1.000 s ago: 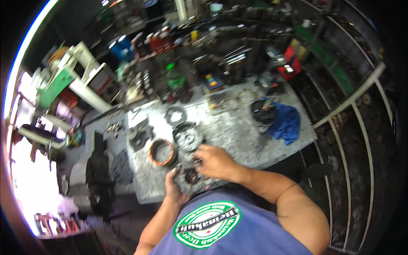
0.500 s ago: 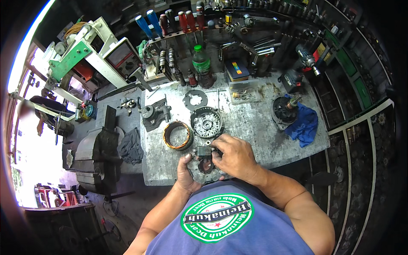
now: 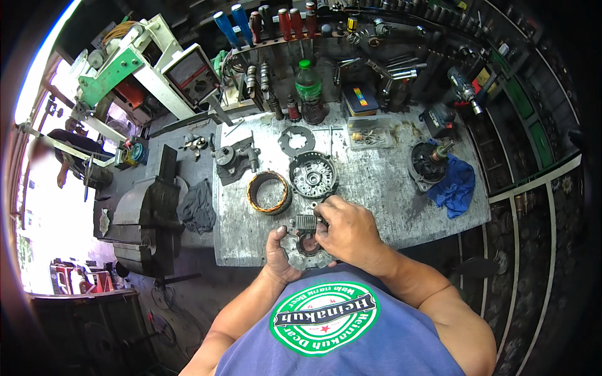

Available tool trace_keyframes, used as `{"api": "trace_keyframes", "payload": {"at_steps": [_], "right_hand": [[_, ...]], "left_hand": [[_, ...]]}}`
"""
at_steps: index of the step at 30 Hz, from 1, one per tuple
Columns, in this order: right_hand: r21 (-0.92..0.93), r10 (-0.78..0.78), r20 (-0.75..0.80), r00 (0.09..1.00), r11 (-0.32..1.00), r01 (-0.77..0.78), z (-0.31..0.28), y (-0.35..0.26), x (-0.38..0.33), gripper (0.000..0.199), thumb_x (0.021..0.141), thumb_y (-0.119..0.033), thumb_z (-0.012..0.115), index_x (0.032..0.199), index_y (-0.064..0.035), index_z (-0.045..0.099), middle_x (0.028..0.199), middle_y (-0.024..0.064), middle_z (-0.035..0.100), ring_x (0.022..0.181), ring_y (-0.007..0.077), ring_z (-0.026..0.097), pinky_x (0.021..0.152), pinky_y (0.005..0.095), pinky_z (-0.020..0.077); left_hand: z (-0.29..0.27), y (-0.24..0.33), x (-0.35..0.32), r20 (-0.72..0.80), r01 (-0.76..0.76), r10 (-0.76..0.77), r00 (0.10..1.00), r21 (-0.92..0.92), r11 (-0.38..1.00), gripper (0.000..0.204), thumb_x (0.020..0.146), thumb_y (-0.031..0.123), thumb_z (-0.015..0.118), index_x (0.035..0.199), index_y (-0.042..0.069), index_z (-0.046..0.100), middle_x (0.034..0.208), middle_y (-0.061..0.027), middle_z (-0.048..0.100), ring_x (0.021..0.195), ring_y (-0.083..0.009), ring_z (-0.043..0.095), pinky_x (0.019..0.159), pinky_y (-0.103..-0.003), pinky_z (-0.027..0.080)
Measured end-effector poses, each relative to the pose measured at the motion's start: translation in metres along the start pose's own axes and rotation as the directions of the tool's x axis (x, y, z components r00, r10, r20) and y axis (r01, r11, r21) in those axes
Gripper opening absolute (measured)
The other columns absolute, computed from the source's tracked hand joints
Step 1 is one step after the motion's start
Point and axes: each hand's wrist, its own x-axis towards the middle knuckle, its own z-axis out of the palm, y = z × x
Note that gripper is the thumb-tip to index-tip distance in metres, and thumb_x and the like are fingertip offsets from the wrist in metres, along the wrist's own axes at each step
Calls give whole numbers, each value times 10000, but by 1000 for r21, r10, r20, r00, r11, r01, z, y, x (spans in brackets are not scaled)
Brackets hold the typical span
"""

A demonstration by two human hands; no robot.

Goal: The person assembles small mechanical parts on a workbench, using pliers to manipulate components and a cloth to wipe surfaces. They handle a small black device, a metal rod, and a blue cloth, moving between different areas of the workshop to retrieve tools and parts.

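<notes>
Close to my body, my left hand (image 3: 279,255) grips the side of a grey alternator end housing (image 3: 306,259), its thumb up along the rim. A dark finned voltage regulator (image 3: 305,222) lies at the housing's far edge. The fingers of my right hand (image 3: 351,229) are closed in a pinch at the right end of the regulator; their tips are partly hidden. Just beyond stands a copper-wound stator ring (image 3: 268,192). Right of it lies a round open alternator housing (image 3: 312,175), with a flat notched disc (image 3: 296,141) behind.
A metal-topped bench (image 3: 389,207) carries a pump-like part (image 3: 233,156), a green-capped bottle (image 3: 308,81), a clear parts box (image 3: 370,133) and a rotor assembly (image 3: 427,164) on a blue cloth (image 3: 455,186). A large vise (image 3: 147,216) stands at left. Screwdrivers and wrenches line the back.
The whole view has shifted slightly, with the bench things appearing a little lower and to the right. Both hands keep nearly the same hold on the parts.
</notes>
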Motion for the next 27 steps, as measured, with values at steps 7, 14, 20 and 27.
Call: {"api": "trace_keyframes", "payload": {"at_steps": [7,14,20,27], "right_hand": [[54,49,21,999,997,-50,2,-1,-5,267,874,-132,817,1117,-35,763,1039,152,736,861,399,756,767,503,617],[54,10,-19,1000,999,-9,11,0,-4,239,877,-126,812,1097,-40,777,1017,143,741,832,391,758,750,496,620],[137,75,45,996,987,-80,16,2,2,239,881,-160,809,1083,-40,761,1036,157,732,855,403,756,772,520,621],[194,76,51,996,977,-84,16,-2,2,247,873,-153,798,1088,-42,748,1045,157,738,865,411,761,774,520,627]], "left_hand": [[-6,-1,0,-21,-39,39,999,10,999,850,894,654,659,1598,192,545,1518,-155,660,1413,-413,619,1052,-827,507],[-3,-4,-4,-107,-89,102,989,113,990,897,928,775,611,1601,187,538,1527,-144,652,1414,-388,618,1032,-815,522],[-1,-3,-9,-148,-76,86,985,72,994,961,958,899,504,1610,194,525,1525,-132,651,1410,-376,616,1035,-775,544],[-6,1,-13,-75,-70,72,995,33,997,951,973,871,515,1631,186,500,1540,-146,634,1405,-394,619,1036,-751,558]]}}
